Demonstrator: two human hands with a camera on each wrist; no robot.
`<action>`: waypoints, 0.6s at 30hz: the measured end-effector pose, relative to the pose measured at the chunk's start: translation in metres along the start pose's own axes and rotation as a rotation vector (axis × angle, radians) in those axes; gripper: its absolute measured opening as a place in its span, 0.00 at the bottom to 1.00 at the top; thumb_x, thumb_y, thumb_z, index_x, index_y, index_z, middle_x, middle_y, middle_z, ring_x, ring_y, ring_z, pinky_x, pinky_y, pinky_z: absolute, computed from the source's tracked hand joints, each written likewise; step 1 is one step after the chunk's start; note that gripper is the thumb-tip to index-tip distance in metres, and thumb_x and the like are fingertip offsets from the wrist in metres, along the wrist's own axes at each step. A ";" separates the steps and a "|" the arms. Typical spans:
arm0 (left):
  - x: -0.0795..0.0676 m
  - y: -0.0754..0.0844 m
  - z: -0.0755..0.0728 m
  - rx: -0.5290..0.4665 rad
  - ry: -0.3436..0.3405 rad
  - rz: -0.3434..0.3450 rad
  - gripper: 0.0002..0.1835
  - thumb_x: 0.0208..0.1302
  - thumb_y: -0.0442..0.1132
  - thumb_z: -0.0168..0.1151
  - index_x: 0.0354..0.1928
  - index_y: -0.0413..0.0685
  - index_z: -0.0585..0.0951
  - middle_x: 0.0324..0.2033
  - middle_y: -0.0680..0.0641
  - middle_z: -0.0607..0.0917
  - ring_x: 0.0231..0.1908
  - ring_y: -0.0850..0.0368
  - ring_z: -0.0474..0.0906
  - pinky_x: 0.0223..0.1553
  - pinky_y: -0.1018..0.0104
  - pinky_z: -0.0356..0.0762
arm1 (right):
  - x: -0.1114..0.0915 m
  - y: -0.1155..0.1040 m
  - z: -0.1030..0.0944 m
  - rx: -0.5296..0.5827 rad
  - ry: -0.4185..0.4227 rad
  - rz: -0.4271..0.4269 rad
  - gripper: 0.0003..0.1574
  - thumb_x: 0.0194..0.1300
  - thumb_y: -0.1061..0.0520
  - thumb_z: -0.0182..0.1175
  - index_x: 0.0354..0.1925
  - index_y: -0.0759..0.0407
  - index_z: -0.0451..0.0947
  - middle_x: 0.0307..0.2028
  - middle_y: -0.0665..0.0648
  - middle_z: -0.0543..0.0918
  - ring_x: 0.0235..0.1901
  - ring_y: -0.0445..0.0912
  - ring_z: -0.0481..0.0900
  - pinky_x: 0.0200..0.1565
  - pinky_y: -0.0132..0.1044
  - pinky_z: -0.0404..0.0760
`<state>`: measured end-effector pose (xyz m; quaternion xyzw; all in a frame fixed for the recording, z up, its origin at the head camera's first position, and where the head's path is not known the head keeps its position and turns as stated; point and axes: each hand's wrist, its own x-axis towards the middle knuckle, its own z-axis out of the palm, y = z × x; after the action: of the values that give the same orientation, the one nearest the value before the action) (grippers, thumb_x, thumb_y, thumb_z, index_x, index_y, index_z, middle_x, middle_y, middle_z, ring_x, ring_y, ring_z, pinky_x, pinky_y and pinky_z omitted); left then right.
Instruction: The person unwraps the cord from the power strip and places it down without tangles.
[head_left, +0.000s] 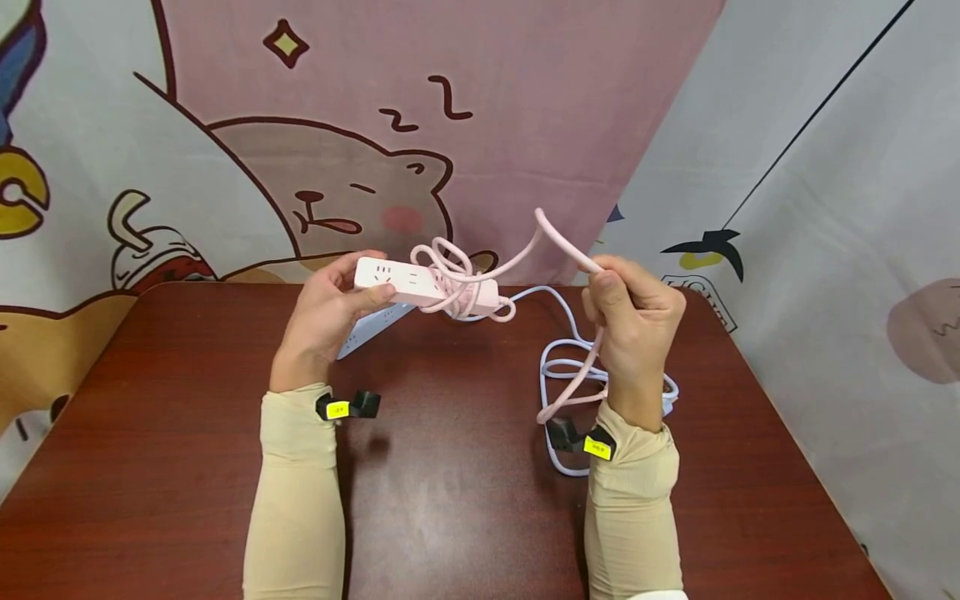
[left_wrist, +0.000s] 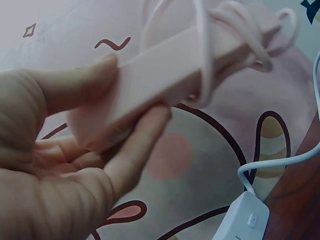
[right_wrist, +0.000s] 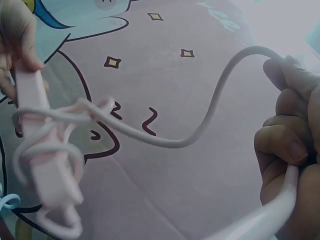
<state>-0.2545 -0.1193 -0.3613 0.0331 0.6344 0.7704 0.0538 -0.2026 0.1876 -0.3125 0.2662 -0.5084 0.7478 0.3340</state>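
Observation:
My left hand [head_left: 322, 308] grips one end of a pink power strip [head_left: 408, 282], held up above the table, thumb on its socket face. Several loops of its pink cord [head_left: 457, 279] wrap the strip's other end, seen also in the left wrist view around the strip [left_wrist: 155, 70]. From there the cord rises and arcs across to my right hand [head_left: 633, 312], whose fingers curl round it. In the right wrist view the cord [right_wrist: 175, 144] sags between the two hands and comes out below the right fist [right_wrist: 292, 130]. Its lower part hangs in a bend under that hand.
A light blue power strip [head_left: 372, 327] lies on the brown table [head_left: 450, 500] behind the left hand. Its pale blue cord [head_left: 551, 375] lies in loops at the right, partly behind the right hand. A cartoon-printed curtain [head_left: 525, 100] hangs along the table's back edge.

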 end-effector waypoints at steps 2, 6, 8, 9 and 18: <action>0.001 -0.002 -0.001 0.028 -0.013 -0.042 0.28 0.61 0.23 0.68 0.64 0.38 0.73 0.46 0.50 0.80 0.42 0.61 0.83 0.44 0.74 0.85 | 0.000 0.000 0.001 -0.006 -0.002 -0.005 0.17 0.62 0.57 0.72 0.35 0.74 0.86 0.15 0.51 0.69 0.11 0.42 0.55 0.16 0.30 0.52; 0.003 -0.004 -0.002 0.104 -0.043 -0.081 0.28 0.61 0.24 0.68 0.63 0.39 0.75 0.45 0.53 0.83 0.42 0.62 0.83 0.44 0.74 0.84 | 0.000 0.001 0.003 -0.030 0.002 -0.012 0.15 0.63 0.57 0.72 0.36 0.72 0.87 0.15 0.50 0.69 0.11 0.41 0.55 0.16 0.30 0.52; 0.003 -0.005 -0.003 0.154 -0.063 -0.084 0.27 0.61 0.25 0.69 0.62 0.39 0.75 0.44 0.54 0.84 0.42 0.63 0.83 0.44 0.74 0.84 | 0.000 0.001 0.004 -0.054 0.018 -0.017 0.14 0.63 0.57 0.71 0.36 0.70 0.87 0.15 0.50 0.69 0.11 0.41 0.56 0.16 0.29 0.52; 0.003 -0.005 -0.003 0.179 -0.074 -0.083 0.27 0.61 0.25 0.69 0.62 0.40 0.75 0.44 0.55 0.84 0.42 0.63 0.83 0.44 0.74 0.83 | 0.001 0.001 0.004 -0.063 0.031 -0.021 0.14 0.63 0.57 0.72 0.36 0.70 0.87 0.15 0.49 0.70 0.11 0.41 0.56 0.15 0.29 0.52; 0.000 -0.004 -0.003 0.281 -0.138 -0.084 0.29 0.59 0.27 0.72 0.63 0.44 0.76 0.49 0.53 0.83 0.47 0.59 0.79 0.47 0.72 0.80 | 0.006 0.002 0.000 -0.153 0.187 -0.067 0.20 0.63 0.56 0.72 0.34 0.77 0.85 0.13 0.50 0.68 0.11 0.40 0.56 0.16 0.27 0.54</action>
<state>-0.2546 -0.1217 -0.3654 0.0667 0.7317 0.6669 0.1242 -0.2080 0.1884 -0.3098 0.1859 -0.5211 0.7168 0.4243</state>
